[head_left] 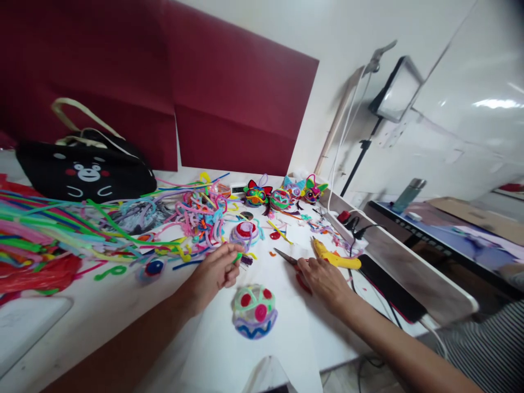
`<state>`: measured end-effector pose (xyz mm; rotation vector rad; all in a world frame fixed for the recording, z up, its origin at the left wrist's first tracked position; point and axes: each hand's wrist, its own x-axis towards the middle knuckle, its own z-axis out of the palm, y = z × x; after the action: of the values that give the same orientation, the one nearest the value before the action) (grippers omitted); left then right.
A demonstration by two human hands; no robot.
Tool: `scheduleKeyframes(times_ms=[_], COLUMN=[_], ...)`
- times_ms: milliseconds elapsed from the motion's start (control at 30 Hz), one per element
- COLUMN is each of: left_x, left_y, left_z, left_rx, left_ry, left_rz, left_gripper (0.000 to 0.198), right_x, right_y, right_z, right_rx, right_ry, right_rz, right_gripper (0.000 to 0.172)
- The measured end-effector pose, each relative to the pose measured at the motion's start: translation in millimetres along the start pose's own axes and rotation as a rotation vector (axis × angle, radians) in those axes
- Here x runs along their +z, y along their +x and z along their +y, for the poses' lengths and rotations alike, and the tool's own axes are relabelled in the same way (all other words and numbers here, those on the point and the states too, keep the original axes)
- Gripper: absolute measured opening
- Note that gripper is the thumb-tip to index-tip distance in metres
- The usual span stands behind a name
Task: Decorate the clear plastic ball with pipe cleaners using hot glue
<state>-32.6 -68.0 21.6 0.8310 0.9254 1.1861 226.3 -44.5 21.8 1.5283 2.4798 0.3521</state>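
Observation:
My left hand (pixel 219 268) pinches a small piece of green pipe cleaner (pixel 237 257) between thumb and fingertips. A pair of scissors (pixel 286 256) with red handles lies under my right hand (pixel 323 279); my fingers are curled on the handles and the blades point away to the left. Between my forearms, on a white sheet, sits a round mask-like face (pixel 254 308) of pale green pipe cleaner, with red discs and a purple edge crossed by a blue zigzag. Just beyond my left hand are a dark purple bit (pixel 246 260) and a red-and-lilac coiled dome (pixel 245 232).
A yellow glue gun (pixel 333 257) lies beyond my right hand, beside a black phone-like slab (pixel 391 289) with cables. Pipe cleaners (pixel 36 229) heap up on the left. Finished colourful heads (pixel 280 199) stand at the back, near a black bag (pixel 85 169). A lamp (pixel 397 90) stands right.

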Motion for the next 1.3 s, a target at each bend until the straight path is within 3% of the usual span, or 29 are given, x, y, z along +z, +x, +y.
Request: scheduleKeyframes(times_ms=[167, 300, 400, 600, 733, 833, 900, 1000, 1200, 1300], left_x=[-0.9, -3.0, -4.6, -7.3, -10.3, -12.0, -12.2, -11.0, -9.0, -8.0], left_y=[0.8, 3.1, 5.5, 7.7, 10.7, 12.3, 12.3, 11.1, 10.5, 10.6], left_z=[-0.3, 0.5, -0.6, -4.3, -7.4, -9.6, -10.1, -9.0, -7.7, -7.7], left_rx=[0.041, 0.047, 0.039, 0.054, 0.053, 0.029, 0.021, 0.002, -0.02, -0.02], left_ry=[-0.046, -0.07, -0.075, -0.039, -0.022, -0.015, -0.013, -0.016, -0.017, -0.001], left_rz=[0.007, 0.042, 0.089, 0.072, 0.047, 0.034, 0.034, 0.028, 0.073, 0.083], left_gripper=[0.022, 0.02, 0.02, 0.024, 0.028, 0.03, 0.03, 0.029, 0.023, 0.019], right_x=[-9.2, -18.4, -18.6, -9.7, -11.9, -12.3, -7.7, 2.8, 8.1, 7.5], right_y=[-3.9, -6.8, -1.0, 5.3, -20.5, -41.4, -48.3, -47.7, -37.5, -34.6], right_z=[-4.8, -1.2, 1.4, -3.7, -3.2, 0.9, 4.2, 8.1, 6.6, 4.4], right_rx=[0.0, 0.068, 0.112, 0.125, -0.06, -0.212, -0.24, -0.271, -0.289, -0.319], right_ry=[0.063, 0.302, 0.423, 0.329, 0.459, 0.581, 0.593, 0.581, 0.446, 0.436], right_rz=[0.055, 0.171, 0.262, 0.213, 0.27, 0.144, 0.059, 0.0, 0.099, 0.089], right_gripper=[0.015, 0.031, 0.034, 0.032, 0.028, 0.027, 0.037, 0.046, 0.036, 0.027])
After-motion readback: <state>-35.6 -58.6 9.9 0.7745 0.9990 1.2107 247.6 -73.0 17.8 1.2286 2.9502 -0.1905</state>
